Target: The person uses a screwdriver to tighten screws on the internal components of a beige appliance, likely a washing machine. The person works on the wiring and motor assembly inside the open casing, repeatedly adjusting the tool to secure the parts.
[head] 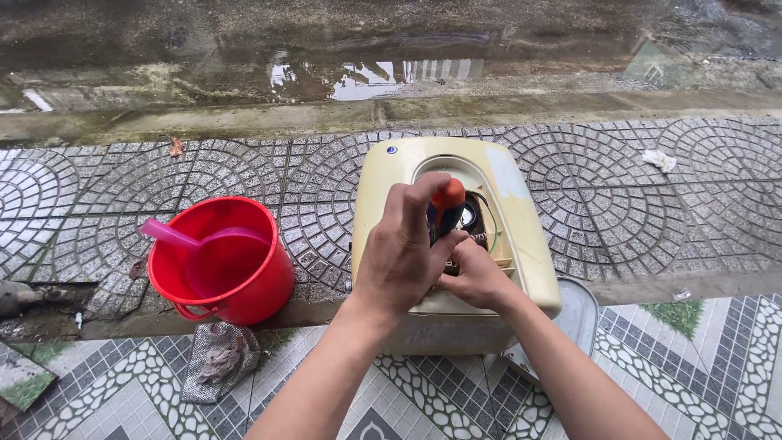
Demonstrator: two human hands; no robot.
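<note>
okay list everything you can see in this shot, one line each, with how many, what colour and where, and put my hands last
Cream plastic box-shaped appliance casing: one, cream, centre, standing on the tiles, front opened.
Orange-and-black-handled screwdriver: one, at the casing's opening.
Round red plastic bucket: one, red, left of the casing.
Pink plastic ladle: one, pink, inside the bucket.
Grey crumpled rag: one, grey, below the bucket.
Grey round cover panel: one, right of the casing.
Left hand: gripping the screwdriver.
Right hand: at the opening's lower edge.

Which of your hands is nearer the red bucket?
Left. The left hand grips the screwdriver over the cream casing, just right of the red bucket; the right hand sits farther right.
</note>
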